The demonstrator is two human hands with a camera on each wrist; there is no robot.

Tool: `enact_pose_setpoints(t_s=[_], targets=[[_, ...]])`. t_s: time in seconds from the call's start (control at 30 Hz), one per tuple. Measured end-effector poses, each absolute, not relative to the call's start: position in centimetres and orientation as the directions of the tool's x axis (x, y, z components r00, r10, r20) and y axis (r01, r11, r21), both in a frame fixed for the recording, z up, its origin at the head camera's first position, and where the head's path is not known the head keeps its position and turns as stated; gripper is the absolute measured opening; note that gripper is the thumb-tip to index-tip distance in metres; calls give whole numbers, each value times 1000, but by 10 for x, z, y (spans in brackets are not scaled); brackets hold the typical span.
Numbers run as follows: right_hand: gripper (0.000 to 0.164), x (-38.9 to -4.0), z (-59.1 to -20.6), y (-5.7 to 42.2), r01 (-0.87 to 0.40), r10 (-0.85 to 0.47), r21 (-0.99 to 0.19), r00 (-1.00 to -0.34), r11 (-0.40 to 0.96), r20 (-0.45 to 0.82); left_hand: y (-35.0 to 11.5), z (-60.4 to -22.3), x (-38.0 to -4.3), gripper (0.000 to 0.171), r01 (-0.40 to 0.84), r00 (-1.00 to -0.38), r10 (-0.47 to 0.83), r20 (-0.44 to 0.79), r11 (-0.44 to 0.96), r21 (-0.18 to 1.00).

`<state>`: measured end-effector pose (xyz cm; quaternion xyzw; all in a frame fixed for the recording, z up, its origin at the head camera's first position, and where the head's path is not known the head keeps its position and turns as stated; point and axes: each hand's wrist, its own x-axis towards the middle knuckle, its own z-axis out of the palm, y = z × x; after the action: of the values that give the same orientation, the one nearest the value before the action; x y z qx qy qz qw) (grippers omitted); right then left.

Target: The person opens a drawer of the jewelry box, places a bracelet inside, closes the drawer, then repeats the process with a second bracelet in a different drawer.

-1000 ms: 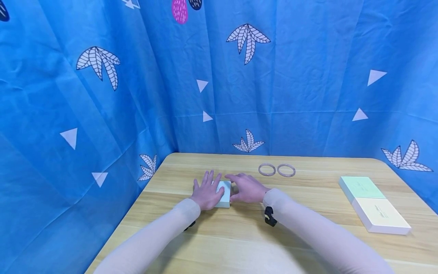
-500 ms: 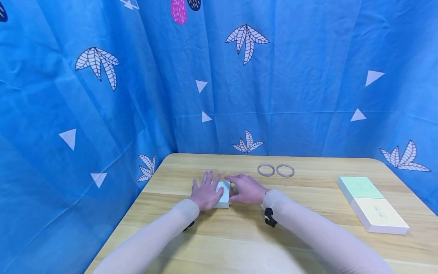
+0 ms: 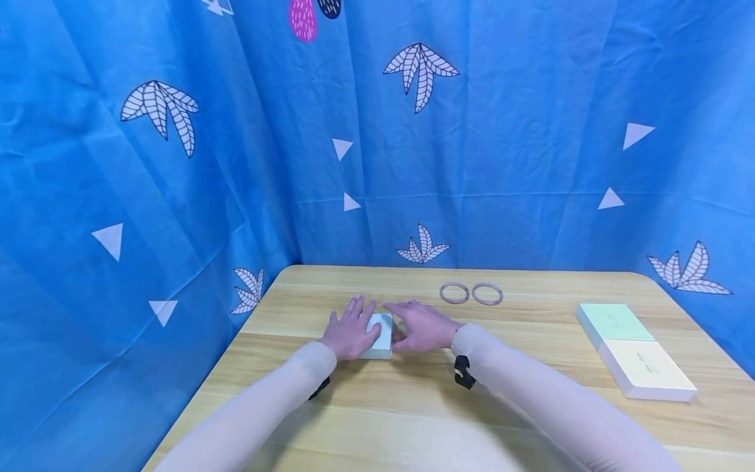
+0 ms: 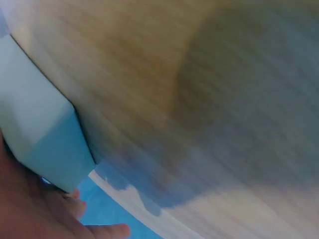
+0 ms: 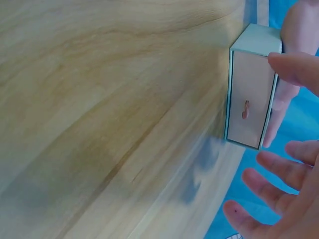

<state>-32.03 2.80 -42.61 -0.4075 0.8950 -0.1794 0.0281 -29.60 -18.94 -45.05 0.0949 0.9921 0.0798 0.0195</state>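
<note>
A small pale-blue drawer box (image 3: 383,337) lies on the wooden table in front of me. My left hand (image 3: 349,331) rests flat on its top, fingers straight and spread, covering the left part. At the right end of the box is my right hand (image 3: 426,326), thumb and fingers apart. In the right wrist view that end shows a whitish drawer front (image 5: 249,89) with a small reddish-brown pull (image 5: 245,110). The right thumb (image 5: 294,69) overlaps the front's edge, while the other fingers are spread clear of the box.
Two pinkish rings, the left ring (image 3: 455,303) and the right ring (image 3: 487,304), lie side by side toward the back. A mint-green box (image 3: 616,322) and a cream box (image 3: 651,367) sit end to end at the right. A blue patterned curtain (image 3: 519,157) hangs behind the table.
The head view has shifted slightly, so everything sits a little further left in it. Both hands keep practically the same places at the box.
</note>
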Motion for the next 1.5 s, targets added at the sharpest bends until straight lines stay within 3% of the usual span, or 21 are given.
enact_pose_setpoints(t_s=[0.43,0.77,1.17,1.5], targets=[[99,-319,-424,26,-710,-734,-337,-675,618,74,-186,-436,-307,65,227,-969,221,110,973,42],[98,-318,-421,22,-715,-735,-336,-672,613,89,-193,-418,-303,61,236,-968,229,103,969,66],[100,-316,-427,17,-727,-741,-301,-666,618,88,-211,-415,-288,99,290,-950,305,-59,939,186],[98,-314,-427,15,-731,-740,-291,-665,617,101,-213,-421,-287,101,336,-936,347,-50,929,156]])
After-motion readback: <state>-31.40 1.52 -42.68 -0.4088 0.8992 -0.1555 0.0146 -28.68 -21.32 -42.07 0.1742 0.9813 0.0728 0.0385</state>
